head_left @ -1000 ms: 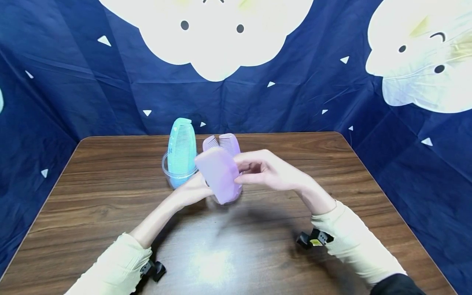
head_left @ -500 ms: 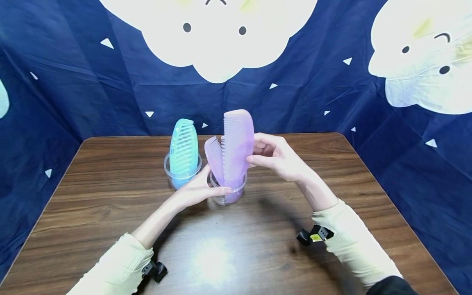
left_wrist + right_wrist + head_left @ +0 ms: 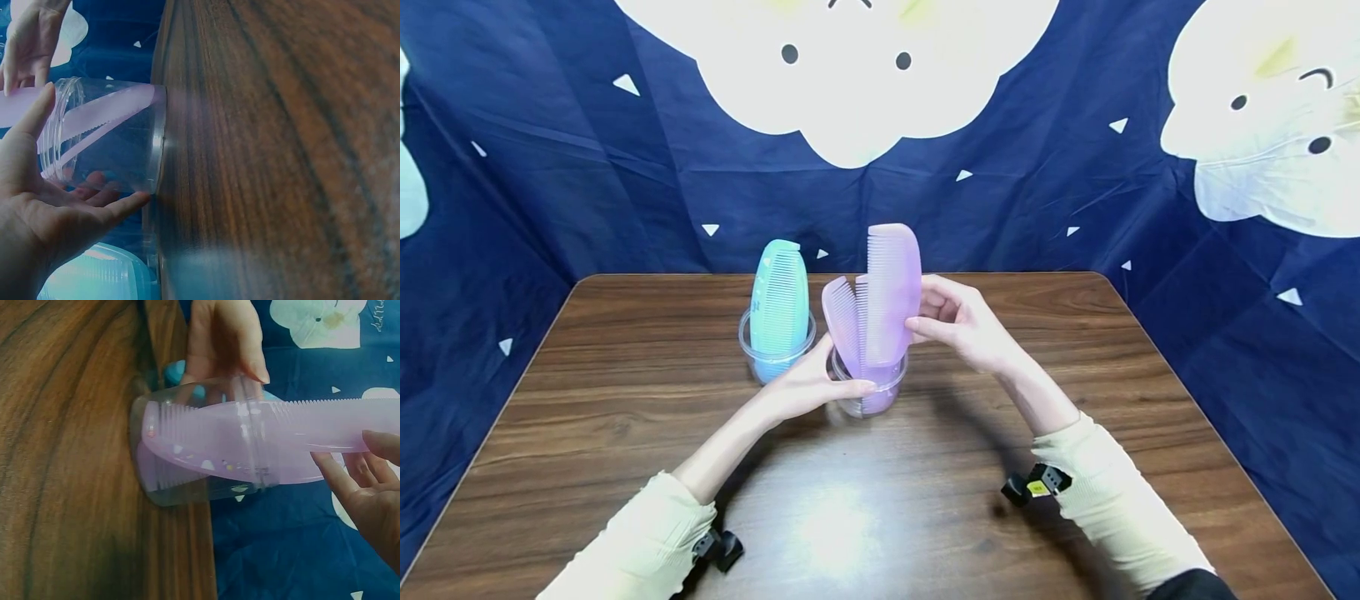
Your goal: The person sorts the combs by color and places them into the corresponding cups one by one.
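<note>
A clear plastic jar (image 3: pixel 852 407) stands upright on the table, holding purple combs. My left hand (image 3: pixel 808 385) grips it around the rim, thumb on the near side and fingers behind. Between thumb and fingers my right hand (image 3: pixel 958 321) pinches a purple comb (image 3: pixel 897 287) by its spine. This comb is upright, its lower part at the jar's mouth, its teeth facing left. Two other purple combs (image 3: pixel 840 321) lean in the jar to its left. In the right wrist view, small printed marks show on a purple comb (image 3: pixel 200 447) inside the jar.
Just left of the gripped jar is a second clear jar (image 3: pixel 747 346) with a teal comb (image 3: pixel 781 300) upright in it. Both stand on a brown wooden table (image 3: pixel 625 400), toward its back edge. A blue cloth backdrop (image 3: pixel 737 200) with white cloud prints rises behind.
The purple comb in my right hand has turned from tilted in front of the jar to upright, and stands at its mouth. My left hand has stayed at the jar.
</note>
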The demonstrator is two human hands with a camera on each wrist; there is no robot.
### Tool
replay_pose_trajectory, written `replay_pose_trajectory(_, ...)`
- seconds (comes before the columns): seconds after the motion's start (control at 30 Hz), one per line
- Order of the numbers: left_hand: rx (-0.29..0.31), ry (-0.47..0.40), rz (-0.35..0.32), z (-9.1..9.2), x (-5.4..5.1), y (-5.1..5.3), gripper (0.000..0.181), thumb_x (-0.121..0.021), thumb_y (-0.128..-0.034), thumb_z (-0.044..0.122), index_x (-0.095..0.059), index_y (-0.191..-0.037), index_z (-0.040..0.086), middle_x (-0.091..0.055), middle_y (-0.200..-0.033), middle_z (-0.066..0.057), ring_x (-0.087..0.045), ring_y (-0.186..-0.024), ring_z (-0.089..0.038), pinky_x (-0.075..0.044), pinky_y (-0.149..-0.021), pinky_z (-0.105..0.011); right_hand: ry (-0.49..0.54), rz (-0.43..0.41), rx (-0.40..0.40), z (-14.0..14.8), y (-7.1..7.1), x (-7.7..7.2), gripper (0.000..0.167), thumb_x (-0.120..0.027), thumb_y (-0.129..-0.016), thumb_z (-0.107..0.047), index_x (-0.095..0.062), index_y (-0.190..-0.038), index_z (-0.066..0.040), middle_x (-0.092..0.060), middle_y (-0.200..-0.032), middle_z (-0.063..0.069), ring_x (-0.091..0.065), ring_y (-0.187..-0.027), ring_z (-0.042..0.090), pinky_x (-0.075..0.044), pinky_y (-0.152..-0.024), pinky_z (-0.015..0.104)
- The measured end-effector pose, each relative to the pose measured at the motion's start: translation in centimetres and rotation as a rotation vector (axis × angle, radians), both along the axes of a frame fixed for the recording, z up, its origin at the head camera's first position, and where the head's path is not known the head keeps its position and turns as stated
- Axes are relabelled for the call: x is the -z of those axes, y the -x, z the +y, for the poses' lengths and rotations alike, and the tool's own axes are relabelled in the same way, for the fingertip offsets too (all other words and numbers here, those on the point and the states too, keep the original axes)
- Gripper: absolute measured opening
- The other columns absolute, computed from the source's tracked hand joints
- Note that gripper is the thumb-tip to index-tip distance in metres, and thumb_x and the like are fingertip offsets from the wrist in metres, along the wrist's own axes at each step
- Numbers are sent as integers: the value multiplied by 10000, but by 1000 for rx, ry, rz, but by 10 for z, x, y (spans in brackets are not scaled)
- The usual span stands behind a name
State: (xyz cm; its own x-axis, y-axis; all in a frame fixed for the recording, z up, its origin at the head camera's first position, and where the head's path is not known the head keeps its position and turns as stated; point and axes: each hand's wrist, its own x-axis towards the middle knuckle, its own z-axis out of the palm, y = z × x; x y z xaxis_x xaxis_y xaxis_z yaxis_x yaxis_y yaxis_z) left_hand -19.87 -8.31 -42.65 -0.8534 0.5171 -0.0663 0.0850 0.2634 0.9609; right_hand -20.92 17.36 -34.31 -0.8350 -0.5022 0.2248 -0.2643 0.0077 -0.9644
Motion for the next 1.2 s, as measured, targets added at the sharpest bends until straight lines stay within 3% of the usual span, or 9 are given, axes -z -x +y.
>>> replay_pose_trajectory(0.2, -2, -3, 0, 0, 1, 1, 924, -821, -874, 344, -241, -1591, 291, -395, -1620, -22, -341, -1536, -244, -226, -1273, -566, 23, -10, 10, -1, 3, 15, 444, -588, -924, 169, -481, -1354, 149, -733, -1060, -63, -736, -955, 98, -642, -807, 383)
replay_pose_trajectory(0.43, -12, 2, -11, 0, 0, 0, 919, -818, -877, 352, -239, -1589, 295, -386, -1623, -21, -317, -1546, -243, -208, -1274, -580, 3, -25, 71, -4, 2, 25, 427, -612, -915, 157, -504, -1328, 143, -720, -1068, 4, -731, -967, 70, -627, -809, 281)
replay_pose_trajectory(0.6, -9, -3, -12, 0, -1, -1, 910, -809, -887, 330, -234, -1592, 304, -373, -1632, -13, -313, -1549, -239, -245, -1261, -587, -39, 16, 141, -5, 2, 29, 376, -656, -905, 127, -567, -1270, 123, -728, -1078, 122, -731, -950, 63, -604, -828, 232)
replay_pose_trajectory(0.8, -11, 5, -17, -1, -2, -2, 920, -802, -894, 325, -215, -1602, 306, -346, -1648, -12, -294, -1557, -235, -251, -1258, -588, -142, 109, 232, -5, 2, 31, 313, -732, -891, 45, -649, -1192, 43, -731, -988, 113, -700, -862, 84, -567, -775, 210)
replay_pose_trajectory(1.0, -23, 30, -26, -1, -2, -2, 945, -805, -888, 359, -202, -1612, 286, -318, -1667, -29, -268, -1570, -242, -246, -1260, -588, -204, 149, 263, -5, 2, 35, 331, -781, -851, 41, -656, -1157, 27, -711, -948, 197, -637, -813, 81, -535, -746, 243)
replay_pose_trajectory(1.2, -17, 14, -26, 0, -2, -2, 938, -809, -883, 351, -214, -1606, 296, -333, -1657, -24, -272, -1566, -240, -247, -1258, -588, -271, 177, 293, -6, 3, 40, 365, -828, -807, 37, -652, -1123, -9, -680, -879, 154, -591, -762, 94, -486, -677, 200)
